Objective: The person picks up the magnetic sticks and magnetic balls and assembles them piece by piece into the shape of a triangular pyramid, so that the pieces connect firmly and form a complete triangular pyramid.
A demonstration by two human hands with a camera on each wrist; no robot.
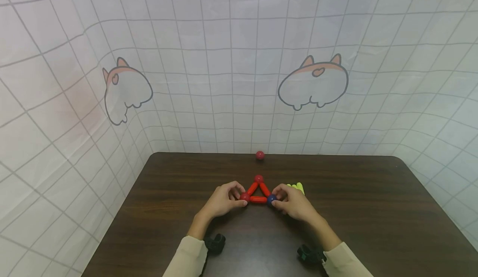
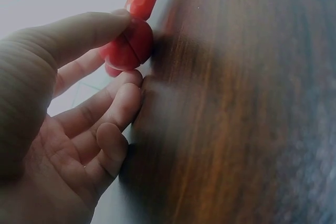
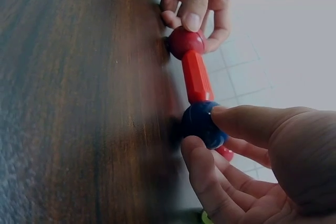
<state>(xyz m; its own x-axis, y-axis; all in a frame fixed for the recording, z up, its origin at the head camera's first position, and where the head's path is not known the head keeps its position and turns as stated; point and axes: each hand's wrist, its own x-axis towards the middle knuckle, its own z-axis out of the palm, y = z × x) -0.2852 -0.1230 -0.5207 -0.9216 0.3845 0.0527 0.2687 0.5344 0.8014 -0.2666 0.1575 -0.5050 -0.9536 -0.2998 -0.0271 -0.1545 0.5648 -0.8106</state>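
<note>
A triangle of red rods [image 1: 258, 199] joined by balls lies on the table. Its far corner is a red ball [image 1: 259, 179]; the near left corner is another red ball [image 2: 132, 45], and the near right one is a blue ball [image 3: 202, 124]. My left hand [image 1: 223, 200] pinches the left red ball between thumb and fingers. On the other side my right hand [image 1: 293, 202] holds the blue ball the same way. In the right wrist view one red rod [image 3: 197, 77] links the two held balls.
A loose red ball [image 1: 259, 155] sits at the table's far edge. Several yellow-green rods [image 1: 300, 187] lie just beyond the right hand, partly hidden by it. The dark wooden table [image 1: 358, 210] meets a white gridded curtain [image 1: 231, 69] behind.
</note>
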